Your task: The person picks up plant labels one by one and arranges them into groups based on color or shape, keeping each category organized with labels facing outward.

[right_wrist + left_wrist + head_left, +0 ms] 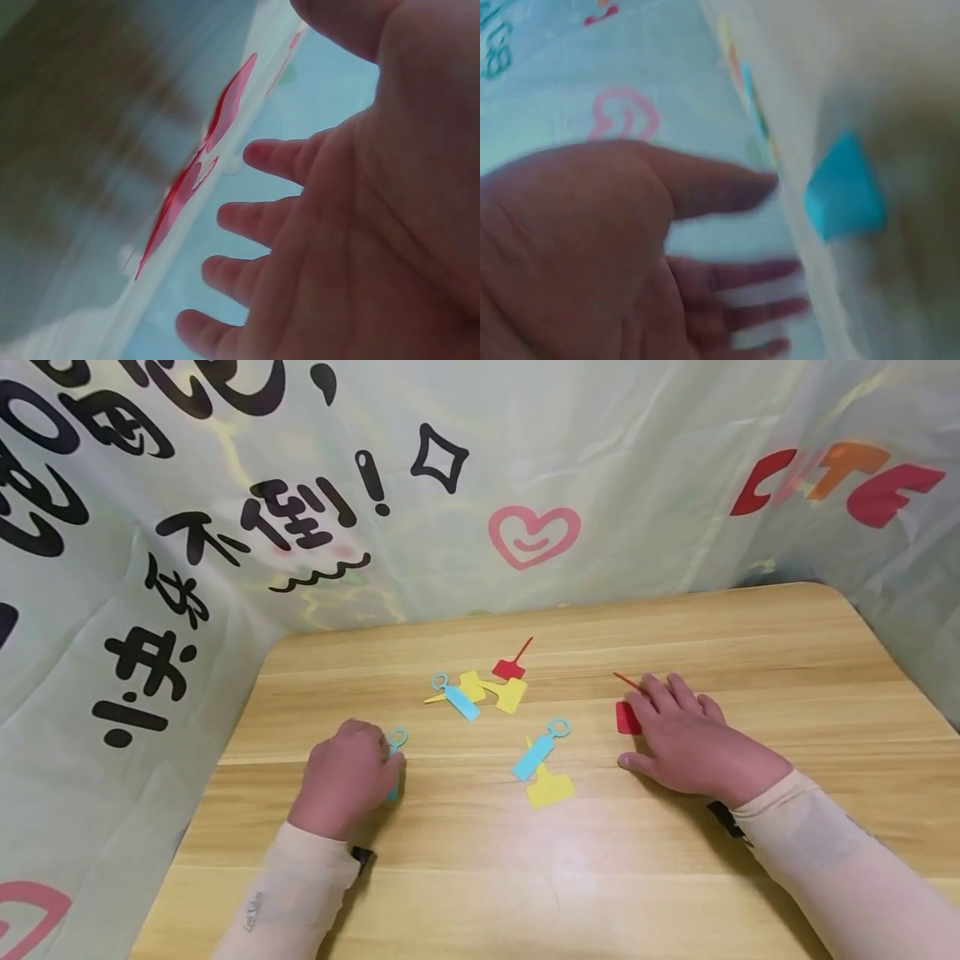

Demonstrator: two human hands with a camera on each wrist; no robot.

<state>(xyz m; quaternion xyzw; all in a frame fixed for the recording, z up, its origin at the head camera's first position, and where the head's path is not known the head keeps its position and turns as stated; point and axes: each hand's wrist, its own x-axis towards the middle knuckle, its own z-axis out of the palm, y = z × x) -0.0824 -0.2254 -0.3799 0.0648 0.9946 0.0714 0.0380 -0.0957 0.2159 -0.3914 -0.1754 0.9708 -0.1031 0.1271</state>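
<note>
I see the left hand (348, 781) with thumb and visible fingers parted, holding nothing that I can make out; the blue tag (846, 191) is just beyond its thumb tip, and in the head view the thumb partly covers it; the left wrist view is blurred, so whether they touch I cannot tell. The right hand (678, 743) has its fingers spread and nearly straight, with nothing in grasp; the red tag (627, 718) is below these fingers, partly hidden, at the thumb side. Left of the left hand, a strip of wood runs to the slanting table edge; right of the right hand, the strip is wider; between both hands I have room, shared with a second blue tag (533, 759) laid across a yellow tag (551, 791); ahead lies a small cluster (512, 696) of red, yellow and blue tags, before the far edge. The table (480, 893) has pale wood grain and a soft shine; beyond it hangs a whitish sheet (637, 468) with black characters, a pink heart (531, 547) and bright letters.
</note>
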